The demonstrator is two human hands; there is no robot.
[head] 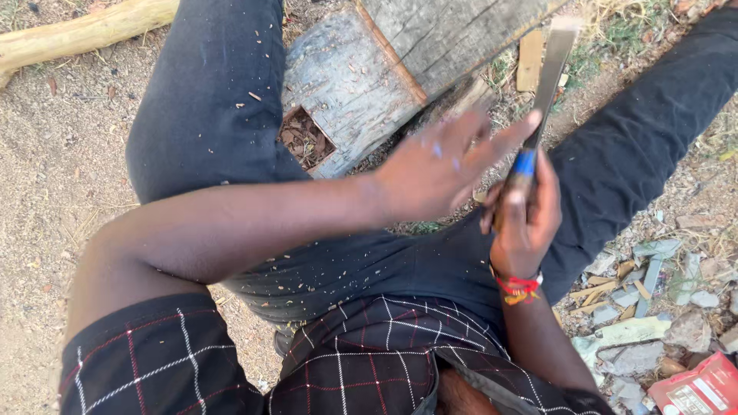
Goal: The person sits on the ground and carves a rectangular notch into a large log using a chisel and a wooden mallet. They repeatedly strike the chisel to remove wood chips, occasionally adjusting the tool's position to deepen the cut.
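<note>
My right hand (530, 219), with a red thread band at the wrist, grips the handle of a flat metal chisel (550, 69) that has a blue band; the blade points up and away. My left hand (434, 169) is spread and blurred, its fingertips at the blade just above the blue band. Between my dark-trousered legs lies a grey log (346, 84) with a rectangular hole (305, 138) cut in it, full of brown chips. A weathered plank (453, 34) rests across the log's far end.
I sit on dusty ground. A pale branch (77, 31) lies at the top left. Wood offcuts and stone rubble (638, 292) are scattered beside my right leg, with a red packet (703, 392) at the bottom right corner.
</note>
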